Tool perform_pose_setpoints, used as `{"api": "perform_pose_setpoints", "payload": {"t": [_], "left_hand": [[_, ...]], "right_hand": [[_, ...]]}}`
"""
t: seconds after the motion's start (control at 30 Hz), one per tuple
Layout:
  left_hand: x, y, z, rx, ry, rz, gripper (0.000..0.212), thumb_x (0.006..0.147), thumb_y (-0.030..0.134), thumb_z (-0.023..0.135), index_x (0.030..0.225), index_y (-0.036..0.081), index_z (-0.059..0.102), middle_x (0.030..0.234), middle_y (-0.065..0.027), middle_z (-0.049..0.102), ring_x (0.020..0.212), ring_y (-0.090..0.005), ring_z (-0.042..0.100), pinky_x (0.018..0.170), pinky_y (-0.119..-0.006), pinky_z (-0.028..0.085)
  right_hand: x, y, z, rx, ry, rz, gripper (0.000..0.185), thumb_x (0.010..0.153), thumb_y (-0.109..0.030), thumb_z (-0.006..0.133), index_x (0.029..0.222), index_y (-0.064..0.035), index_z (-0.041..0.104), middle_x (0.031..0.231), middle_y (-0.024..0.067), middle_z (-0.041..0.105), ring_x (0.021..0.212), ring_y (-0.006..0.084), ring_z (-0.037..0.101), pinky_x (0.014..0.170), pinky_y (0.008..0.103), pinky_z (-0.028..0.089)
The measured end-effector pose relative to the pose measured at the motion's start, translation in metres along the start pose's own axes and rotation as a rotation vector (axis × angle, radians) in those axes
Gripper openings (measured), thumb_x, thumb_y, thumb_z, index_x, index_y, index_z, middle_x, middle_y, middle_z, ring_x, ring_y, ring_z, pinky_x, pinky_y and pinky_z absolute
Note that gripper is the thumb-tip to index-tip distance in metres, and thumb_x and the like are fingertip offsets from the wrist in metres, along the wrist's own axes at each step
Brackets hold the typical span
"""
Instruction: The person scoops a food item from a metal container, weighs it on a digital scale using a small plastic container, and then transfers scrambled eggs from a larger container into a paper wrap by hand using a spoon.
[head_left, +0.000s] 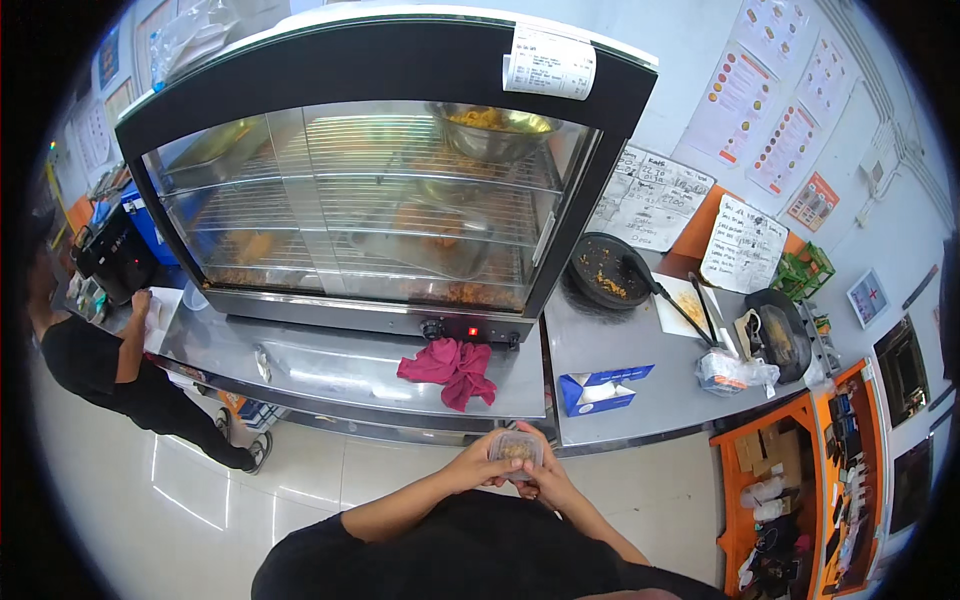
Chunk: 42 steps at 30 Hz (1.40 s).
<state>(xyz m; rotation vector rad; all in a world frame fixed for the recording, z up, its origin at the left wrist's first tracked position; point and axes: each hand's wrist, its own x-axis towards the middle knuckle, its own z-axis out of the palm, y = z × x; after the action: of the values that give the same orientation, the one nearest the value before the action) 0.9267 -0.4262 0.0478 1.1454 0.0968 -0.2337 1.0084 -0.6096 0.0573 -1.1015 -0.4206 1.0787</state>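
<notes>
Both of my hands hold a small clear plastic food container (516, 447) with brownish crumbly food inside, close in front of my body. My left hand (475, 463) grips its left side, with the thumb across the near edge. Around the right side curls my right hand (549, 472), its thumb also at the near edge. Whether the lid is fully pressed on cannot be told. Just beyond the hands, a crumpled magenta cloth (453, 370) hangs over the front of the steel counter (330, 360). A blue and white tissue-type box (604, 391) stands to the right.
A glass food warmer (375, 300) with trays and a metal bowl (495, 136) fills the counter ahead. Rightward are a black pan (611, 270), tongs (686, 311) and a dark tray (778, 337). An orange shelf (772, 487) stands lower right. Another person (112, 367) works at left.
</notes>
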Motion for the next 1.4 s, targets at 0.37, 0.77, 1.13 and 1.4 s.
{"api": "perform_pose_setpoints", "payload": {"t": [0.37, 0.77, 1.13, 1.4], "left_hand": [[-0.018, -0.001, -0.002, -0.117, 0.052, 0.201, 0.064, 0.084, 0.027, 0.082, 0.133, 0.008, 0.046, 0.085, -0.0011, 0.059, 0.06, -0.0062, 0.052, 0.047, -0.021, 0.037], [-0.03, -0.012, -0.022, 0.064, 0.362, -0.082, 0.077, 0.102, 0.067, 0.028, 0.103, -0.001, 0.065, 0.072, -0.0112, 0.067, 0.054, -0.02, 0.066, 0.044, -0.03, 0.054], [-0.02, -0.015, -0.01, 0.22, 0.425, -0.093, 0.069, 0.104, 0.056, 0.035, 0.087, -0.002, 0.066, 0.064, -0.0108, 0.063, 0.05, -0.019, 0.062, 0.043, -0.032, 0.049], [-0.019, -0.013, -0.017, 0.259, 0.383, -0.184, 0.072, 0.104, 0.06, 0.033, 0.085, -0.002, 0.064, 0.065, -0.0111, 0.062, 0.051, -0.0186, 0.063, 0.043, -0.032, 0.05]], "right_hand": [[0.025, -0.019, 0.005, -0.009, -0.224, 0.184, 0.079, 0.091, -0.019, 0.075, 0.153, -0.0234, 0.027, 0.078, -0.0007, 0.048, 0.053, 0.0063, 0.038, 0.046, 0.0213, 0.029], [0.046, 0.011, 0.011, -0.415, -0.336, -0.149, 0.087, 0.094, -0.015, 0.071, 0.16, -0.0083, 0.015, 0.136, 0.0098, 0.049, 0.127, 0.0167, 0.048, 0.108, 0.0339, 0.037], [0.043, 0.018, 0.006, -0.422, 0.051, 0.161, 0.054, 0.107, -0.05, 0.036, 0.098, -0.0033, 0.063, 0.088, 0.0053, 0.065, 0.07, 0.0134, 0.062, 0.062, 0.0294, 0.05], [0.044, 0.027, 0.023, -0.07, 0.149, 0.125, 0.062, 0.107, -0.054, 0.031, 0.096, -0.0035, 0.065, 0.081, 0.0053, 0.065, 0.066, 0.0136, 0.061, 0.057, 0.0291, 0.048]]}}
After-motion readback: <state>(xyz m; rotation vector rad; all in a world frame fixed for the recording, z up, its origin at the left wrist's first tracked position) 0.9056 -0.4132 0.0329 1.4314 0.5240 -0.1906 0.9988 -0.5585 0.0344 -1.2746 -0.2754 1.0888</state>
